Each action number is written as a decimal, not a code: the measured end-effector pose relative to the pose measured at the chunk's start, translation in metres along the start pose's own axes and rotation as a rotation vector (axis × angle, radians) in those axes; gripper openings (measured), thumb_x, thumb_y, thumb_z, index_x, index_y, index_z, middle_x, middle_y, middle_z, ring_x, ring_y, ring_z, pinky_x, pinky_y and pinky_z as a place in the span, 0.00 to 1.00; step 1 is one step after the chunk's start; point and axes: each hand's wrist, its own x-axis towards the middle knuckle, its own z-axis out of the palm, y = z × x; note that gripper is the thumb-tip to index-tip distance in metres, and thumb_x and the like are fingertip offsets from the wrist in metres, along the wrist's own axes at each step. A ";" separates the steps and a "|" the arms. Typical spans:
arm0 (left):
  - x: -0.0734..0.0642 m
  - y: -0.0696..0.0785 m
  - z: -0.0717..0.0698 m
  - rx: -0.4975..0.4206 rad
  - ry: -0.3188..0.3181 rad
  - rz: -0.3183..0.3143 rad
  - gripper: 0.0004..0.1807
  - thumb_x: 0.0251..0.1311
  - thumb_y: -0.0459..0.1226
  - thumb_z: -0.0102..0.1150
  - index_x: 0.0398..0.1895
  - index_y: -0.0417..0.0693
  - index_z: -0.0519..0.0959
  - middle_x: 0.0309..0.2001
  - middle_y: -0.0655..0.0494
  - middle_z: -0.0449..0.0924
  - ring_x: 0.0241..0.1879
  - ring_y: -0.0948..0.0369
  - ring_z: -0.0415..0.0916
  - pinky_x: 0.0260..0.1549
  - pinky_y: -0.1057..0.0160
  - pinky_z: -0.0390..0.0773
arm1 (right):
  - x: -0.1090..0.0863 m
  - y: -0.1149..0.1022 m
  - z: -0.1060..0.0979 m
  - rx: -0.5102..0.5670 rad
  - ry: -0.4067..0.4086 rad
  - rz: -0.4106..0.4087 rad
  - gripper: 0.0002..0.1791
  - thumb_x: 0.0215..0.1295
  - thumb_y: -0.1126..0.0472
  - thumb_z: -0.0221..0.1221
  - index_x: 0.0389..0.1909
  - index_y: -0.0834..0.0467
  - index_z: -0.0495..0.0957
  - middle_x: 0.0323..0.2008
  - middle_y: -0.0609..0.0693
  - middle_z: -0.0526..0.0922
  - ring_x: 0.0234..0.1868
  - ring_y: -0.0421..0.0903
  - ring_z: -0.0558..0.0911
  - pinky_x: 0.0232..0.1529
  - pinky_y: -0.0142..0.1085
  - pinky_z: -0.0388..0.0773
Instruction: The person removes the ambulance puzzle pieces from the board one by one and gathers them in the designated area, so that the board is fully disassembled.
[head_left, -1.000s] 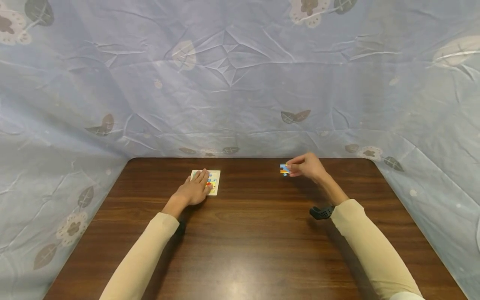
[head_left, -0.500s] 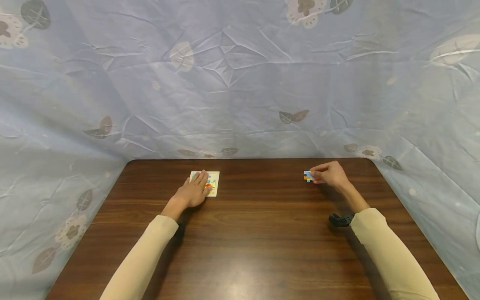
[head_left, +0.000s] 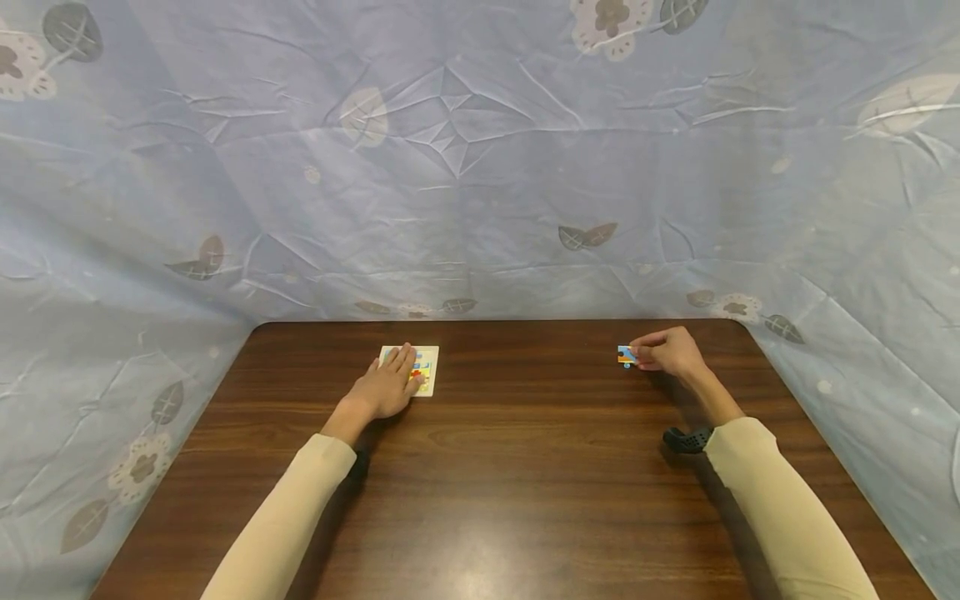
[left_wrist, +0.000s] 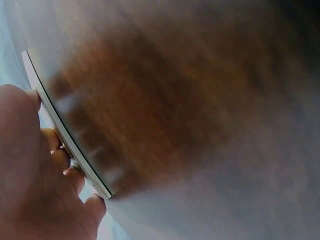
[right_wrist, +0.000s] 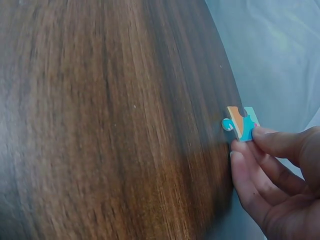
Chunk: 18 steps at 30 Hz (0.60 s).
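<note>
A small jigsaw puzzle piece (head_left: 626, 356), blue and orange with a round tab, is pinched between the thumb and fingers of my right hand (head_left: 670, 352) at the back right of the table. In the right wrist view the puzzle piece (right_wrist: 242, 123) shows a notch on one side. My left hand (head_left: 384, 390) lies flat with its fingers spread on a pale-bordered puzzle board (head_left: 431, 367) at the back left, covering much of its colourful picture. The left wrist view shows the thin edge of the board (left_wrist: 75, 147) beneath the fingers of the left hand (left_wrist: 30, 170).
Both hands are over a dark brown wooden table (head_left: 480, 467) with rounded back corners. A pale blue-grey curtain (head_left: 480, 208) with flowers and leaves hangs behind the table and along its sides. A black band (head_left: 684, 441) is at the right wrist.
My right hand has moved to the right with the puzzle piece, mostly in the first half second. The left hand stays on the puzzle board.
</note>
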 end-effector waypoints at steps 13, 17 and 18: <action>0.000 0.005 0.003 0.000 -0.014 0.012 0.40 0.85 0.54 0.31 0.86 0.41 0.37 0.87 0.43 0.33 0.87 0.43 0.35 0.84 0.36 0.41 | 0.003 0.008 0.000 -0.285 0.051 0.001 0.16 0.75 0.61 0.64 0.52 0.70 0.87 0.44 0.66 0.91 0.33 0.42 0.90 0.36 0.35 0.89; -0.001 0.004 0.001 -0.005 -0.007 -0.010 0.40 0.85 0.53 0.32 0.86 0.40 0.38 0.87 0.43 0.33 0.87 0.43 0.35 0.84 0.35 0.40 | 0.009 0.004 0.004 -0.303 0.049 -0.028 0.15 0.73 0.62 0.64 0.51 0.70 0.87 0.45 0.67 0.91 0.33 0.42 0.90 0.35 0.35 0.90; -0.001 0.003 0.000 -0.006 -0.010 -0.014 0.40 0.85 0.53 0.31 0.86 0.41 0.38 0.87 0.43 0.33 0.87 0.43 0.34 0.85 0.36 0.40 | 0.011 0.003 0.005 -0.309 0.050 -0.029 0.14 0.73 0.63 0.64 0.51 0.70 0.87 0.45 0.68 0.90 0.33 0.42 0.90 0.35 0.35 0.89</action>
